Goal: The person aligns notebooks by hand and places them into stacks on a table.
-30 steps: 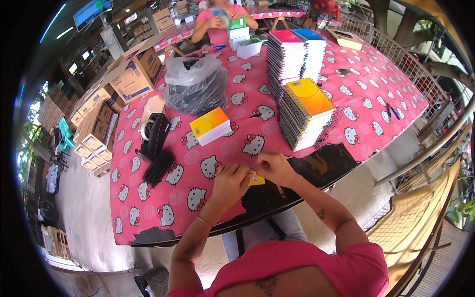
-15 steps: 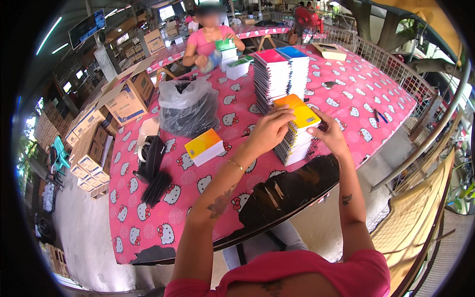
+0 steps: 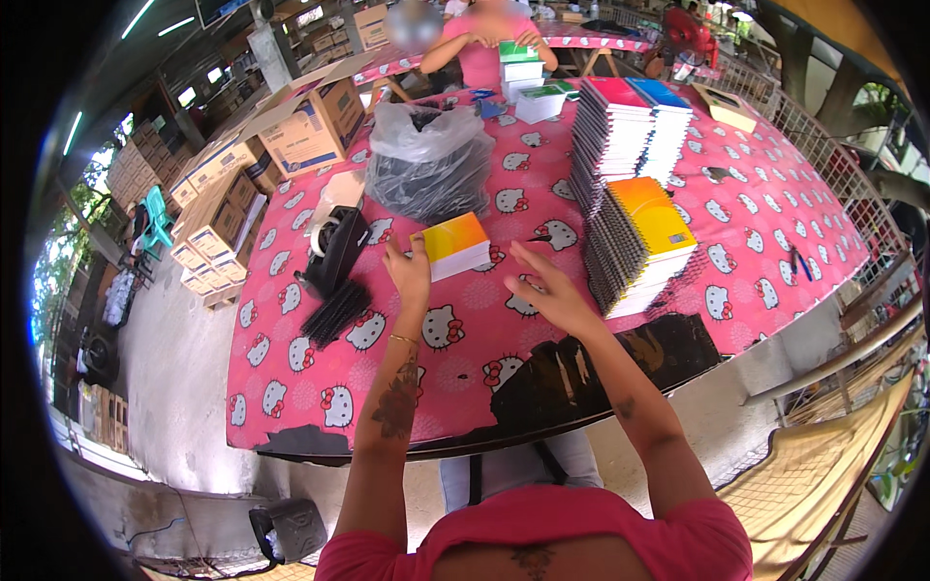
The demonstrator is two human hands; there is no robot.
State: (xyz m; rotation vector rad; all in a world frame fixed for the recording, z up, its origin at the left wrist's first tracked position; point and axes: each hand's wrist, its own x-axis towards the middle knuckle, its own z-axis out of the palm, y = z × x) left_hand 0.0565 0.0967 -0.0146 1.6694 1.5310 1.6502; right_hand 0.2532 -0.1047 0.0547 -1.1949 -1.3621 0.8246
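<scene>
My left hand (image 3: pixel 409 269) is at the left side of a short stack of yellow-orange covered pads (image 3: pixel 455 246), its fingers raised against or just beside that edge; the contact is hard to make out. Nothing is in my right hand (image 3: pixel 550 290), which hovers open with fingers apart, right of the pads. Beyond it stands a tall pile of yellow spiral notebooks (image 3: pixel 647 242), black coils facing left. Red spiral notebooks (image 3: pixel 612 131) and blue spiral notebooks (image 3: pixel 665 121) are piled behind.
A clear plastic bag (image 3: pixel 431 160) with dark contents, a black tape dispenser (image 3: pixel 339 254) and black binding coils (image 3: pixel 336 314) lie left. Cutters (image 3: pixel 800 263) lie far right. Across the pink table (image 3: pixel 387 339), a person (image 3: pixel 482 53) handles green-covered pads (image 3: pixel 523 73). Cartons (image 3: pixel 310 126) stand left.
Both hands have left the yellow spiral notebook pile and moved left to the yellow-orange pads. The view has shifted. The person opposite has put down a blue item.
</scene>
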